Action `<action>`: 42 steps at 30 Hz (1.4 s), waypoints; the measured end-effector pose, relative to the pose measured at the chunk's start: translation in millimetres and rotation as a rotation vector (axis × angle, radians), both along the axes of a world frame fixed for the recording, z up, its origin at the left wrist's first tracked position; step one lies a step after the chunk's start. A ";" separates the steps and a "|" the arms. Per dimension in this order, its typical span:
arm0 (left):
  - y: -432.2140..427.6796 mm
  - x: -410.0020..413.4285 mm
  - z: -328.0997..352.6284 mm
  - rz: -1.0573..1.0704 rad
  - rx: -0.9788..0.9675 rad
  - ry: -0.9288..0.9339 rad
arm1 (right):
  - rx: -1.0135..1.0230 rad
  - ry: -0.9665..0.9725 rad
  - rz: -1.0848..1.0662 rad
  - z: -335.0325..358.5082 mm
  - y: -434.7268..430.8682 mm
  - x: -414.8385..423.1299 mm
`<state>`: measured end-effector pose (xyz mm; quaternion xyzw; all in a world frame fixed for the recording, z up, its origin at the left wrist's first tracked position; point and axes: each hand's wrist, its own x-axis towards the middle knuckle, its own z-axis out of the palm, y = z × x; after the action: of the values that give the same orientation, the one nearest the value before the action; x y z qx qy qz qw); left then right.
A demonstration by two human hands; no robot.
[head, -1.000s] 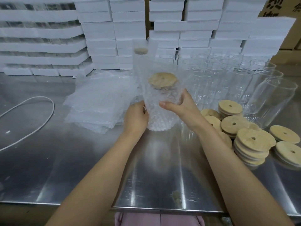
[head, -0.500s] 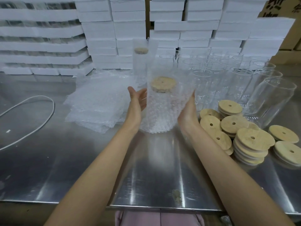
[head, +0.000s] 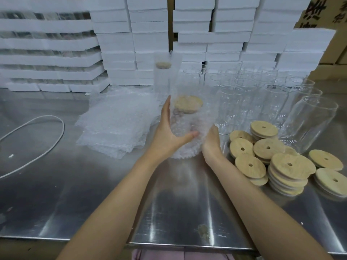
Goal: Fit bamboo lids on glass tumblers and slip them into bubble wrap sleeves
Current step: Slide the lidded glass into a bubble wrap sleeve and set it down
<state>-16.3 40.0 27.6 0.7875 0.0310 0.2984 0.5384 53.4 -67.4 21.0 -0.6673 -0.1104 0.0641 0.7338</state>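
A glass tumbler with a bamboo lid (head: 188,104) stands upright inside a bubble wrap sleeve (head: 189,126) on the steel table (head: 93,194). My left hand (head: 170,134) wraps around the sleeve's left side, thumb across its front. My right hand (head: 211,141) presses against its lower right side. Behind it stands another sleeved, lidded tumbler (head: 163,76). A pile of flat bubble wrap sleeves (head: 116,126) lies to the left. Loose bamboo lids (head: 281,162) are stacked to the right.
Several bare glass tumblers (head: 249,94) stand at the back right, one (head: 309,122) leaning near the lids. White foam boxes (head: 142,40) are stacked along the back. A white cable (head: 37,143) loops on the left. Cardboard cartons (head: 328,14) sit at the far right.
My hands went from pulling the sleeve down, to open palms at its sides, to the left hand now curled around it. The sleeve top has sunk closer to the lid.
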 end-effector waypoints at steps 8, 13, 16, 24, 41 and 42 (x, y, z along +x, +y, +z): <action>5.4 3.2 50.0 0.304 -0.230 -0.286 | 0.007 -0.208 -0.054 -12.3 10.0 -4.0; 45.7 26.3 99.0 0.522 -0.383 -0.268 | -0.184 -0.256 0.061 -17.1 20.6 2.5; 70.6 55.0 115.4 0.508 -0.354 -0.122 | -0.210 -0.251 0.119 -18.0 21.0 3.4; 73.0 125.5 91.2 0.536 -0.176 0.021 | -0.165 -0.205 0.149 -17.8 20.9 4.3; 86.8 182.6 52.7 0.547 -0.143 0.093 | -0.190 -0.213 0.157 -26.8 24.3 10.5; 88.7 184.5 52.6 0.544 -0.151 0.092 | -0.184 -0.211 0.159 -26.8 24.4 10.5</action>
<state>168.2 128.7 80.2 0.7205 0.2877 0.3926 0.4939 63.9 -42.9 -5.9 -0.7240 -0.2330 0.0615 0.6463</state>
